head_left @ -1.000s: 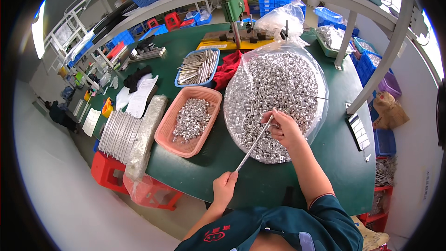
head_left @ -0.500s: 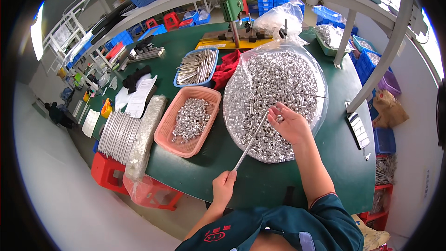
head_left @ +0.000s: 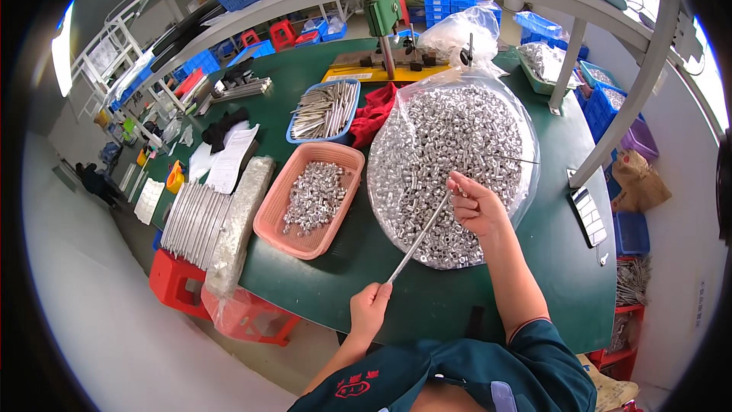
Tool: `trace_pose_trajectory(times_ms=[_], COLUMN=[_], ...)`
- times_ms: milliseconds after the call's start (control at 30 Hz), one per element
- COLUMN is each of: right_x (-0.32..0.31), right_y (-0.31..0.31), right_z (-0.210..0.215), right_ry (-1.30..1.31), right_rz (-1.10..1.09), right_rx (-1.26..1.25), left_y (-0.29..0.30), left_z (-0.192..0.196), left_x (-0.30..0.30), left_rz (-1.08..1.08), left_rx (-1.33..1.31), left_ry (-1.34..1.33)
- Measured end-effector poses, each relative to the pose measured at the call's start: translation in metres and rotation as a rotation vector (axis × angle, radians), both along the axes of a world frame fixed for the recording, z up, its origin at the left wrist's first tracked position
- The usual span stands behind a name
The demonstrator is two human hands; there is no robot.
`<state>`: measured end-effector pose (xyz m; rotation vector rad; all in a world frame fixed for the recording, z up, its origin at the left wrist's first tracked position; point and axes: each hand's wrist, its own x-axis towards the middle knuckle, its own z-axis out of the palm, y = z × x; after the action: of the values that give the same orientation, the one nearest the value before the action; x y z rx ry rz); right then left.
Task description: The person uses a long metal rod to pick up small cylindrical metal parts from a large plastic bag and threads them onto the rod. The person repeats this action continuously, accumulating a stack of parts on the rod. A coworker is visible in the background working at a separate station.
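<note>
Landmark: the big clear plastic bag (head_left: 396, 145) lying open on the dark green surface (head_left: 564, 275), heaped with small shiny silver metal sleeves (head_left: 457, 137), short cylinders, glinting, loose pile.

Thin straight silver metal rod (head_left: 418, 238) runs diagonally from the near edge of the bag heap down toward the person. Left hand (head_left: 370, 309) closed around the rod's lower end, just off the bag's near edge, over the green surface. Right hand (head_left: 476, 204) sits on the near part of the heap, fingers pinched narrow at the rod's upper end; whether a sleeve is between the fingertips is too small to tell. Upper tip of the rod hidden by the right hand.

Left of the bag, touching or just beside it: salmon-pink rectangular plastic tray (head_left: 347, 156), rounded corners, holding a smaller pile of the same silver parts. Behind that tray, left-rear of the bag: blue plastic tray (head_left: 293, 133) with a bundle of long silver pins. Red cloth (head_left: 377, 114) crumpled between the blue tray and the bag. Far left of the bag, at the surface's edge: row of long silver rods (head_left: 191, 217) side by side, next to a long clear bag of small parts (head_left: 240, 221), contents blurred. Behind the bag: green upright press tool (head_left: 383, 19) on a yellow base, partly blocked by a second knotted clear bag (head_left: 465, 27). Right of the bag: small flat grey calculator-like device (head_left: 589, 215), details unreadable. Dark teal sleeves cut off at the lower edge.
</note>
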<state>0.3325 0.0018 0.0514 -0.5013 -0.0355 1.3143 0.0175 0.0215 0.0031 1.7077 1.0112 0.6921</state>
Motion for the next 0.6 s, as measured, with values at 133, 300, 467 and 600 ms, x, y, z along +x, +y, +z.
trace_pose_trajectory(times_ms=[133, 300, 467, 600], right_x=[0.0007, -0.0066, -0.008, -0.0063], right_y=[-0.0013, -0.0009, -0.0012, -0.0003], right_z=[0.0023, 0.0054, 0.0034, -0.0013], right_ry=[-0.085, -0.138, -0.105, -0.08], right_rz=[0.069, 0.052, 0.109, 0.1], right_rx=[0.026, 0.0, 0.06, 0.06], left_y=[-0.0011, -0.0005, -0.0011, -0.0015], left_z=[0.0005, -0.0018, -0.0016, 0.0011], left_x=[0.0006, -0.0008, 0.0012, 0.0019], left_rz=[-0.017, -0.03, -0.017, -0.023], left_rx=[0.032, 0.043, 0.086, 0.1], left_ry=[0.02, 0.025, 0.0, 0.005])
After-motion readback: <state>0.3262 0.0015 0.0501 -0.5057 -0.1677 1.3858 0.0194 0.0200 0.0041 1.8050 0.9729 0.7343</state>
